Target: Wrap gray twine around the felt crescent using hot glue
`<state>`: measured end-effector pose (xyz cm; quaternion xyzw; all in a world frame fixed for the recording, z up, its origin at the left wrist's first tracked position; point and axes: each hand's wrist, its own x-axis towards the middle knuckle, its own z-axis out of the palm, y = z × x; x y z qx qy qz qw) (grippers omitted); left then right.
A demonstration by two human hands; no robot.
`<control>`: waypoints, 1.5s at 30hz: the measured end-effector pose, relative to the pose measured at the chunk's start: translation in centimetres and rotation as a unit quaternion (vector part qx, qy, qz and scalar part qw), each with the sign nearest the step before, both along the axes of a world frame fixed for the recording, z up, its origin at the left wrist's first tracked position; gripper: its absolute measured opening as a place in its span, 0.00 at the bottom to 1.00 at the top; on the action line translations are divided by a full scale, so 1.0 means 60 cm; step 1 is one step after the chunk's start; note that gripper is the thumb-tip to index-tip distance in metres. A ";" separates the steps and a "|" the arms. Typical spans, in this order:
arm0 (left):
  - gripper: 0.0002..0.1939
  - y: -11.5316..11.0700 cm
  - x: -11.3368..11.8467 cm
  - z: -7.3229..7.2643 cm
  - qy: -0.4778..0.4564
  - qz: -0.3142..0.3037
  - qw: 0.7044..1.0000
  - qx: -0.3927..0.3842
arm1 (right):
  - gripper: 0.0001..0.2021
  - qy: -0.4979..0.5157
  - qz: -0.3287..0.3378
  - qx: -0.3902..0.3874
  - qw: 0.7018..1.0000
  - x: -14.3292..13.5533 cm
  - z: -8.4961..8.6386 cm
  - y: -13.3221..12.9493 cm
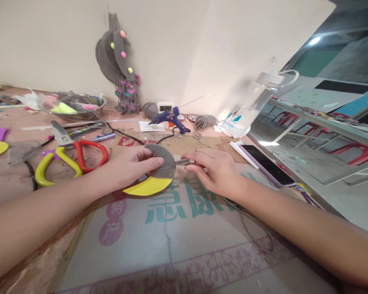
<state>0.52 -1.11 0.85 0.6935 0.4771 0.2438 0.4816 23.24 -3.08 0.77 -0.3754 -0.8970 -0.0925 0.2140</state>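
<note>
A curved yellow card piece (150, 187), partly wrapped in grey yarn (166, 165), is held in my left hand (135, 165), thumb pressed on the wrapped part. To its right, my right hand (216, 169) pinches strands of the same grey yarn close to the piece's edge. A loose length of yarn (248, 224) trails from under that hand onto the printed cardboard sheet (135, 249). The fingertips of my left hand are partly hidden behind the piece.
Left lie scissors with red and yellow handles (90, 157) and a utility knife (86, 130). Behind are a blue glue gun (168, 118), yarn bundle (205, 121), a filled bowl (73, 116) and a hanging grey ornament (113, 61). A plastic bottle (242, 110) and phone (266, 163) stand right.
</note>
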 end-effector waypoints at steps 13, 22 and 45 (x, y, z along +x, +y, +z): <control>0.13 0.001 0.001 -0.001 0.009 -0.022 0.999 0.036 | 0.13 -0.026 -0.001 0.004 1.000 0.000 -0.004 0.001; 0.12 0.005 -0.003 -0.010 -0.013 -0.035 0.999 0.020 | 0.14 -0.039 -0.008 -0.014 0.999 -0.002 -0.001 -0.001; 0.15 -0.001 -0.001 -0.003 -0.007 -0.025 0.999 0.022 | 0.12 0.155 -0.031 -0.158 0.975 -0.013 0.000 -0.005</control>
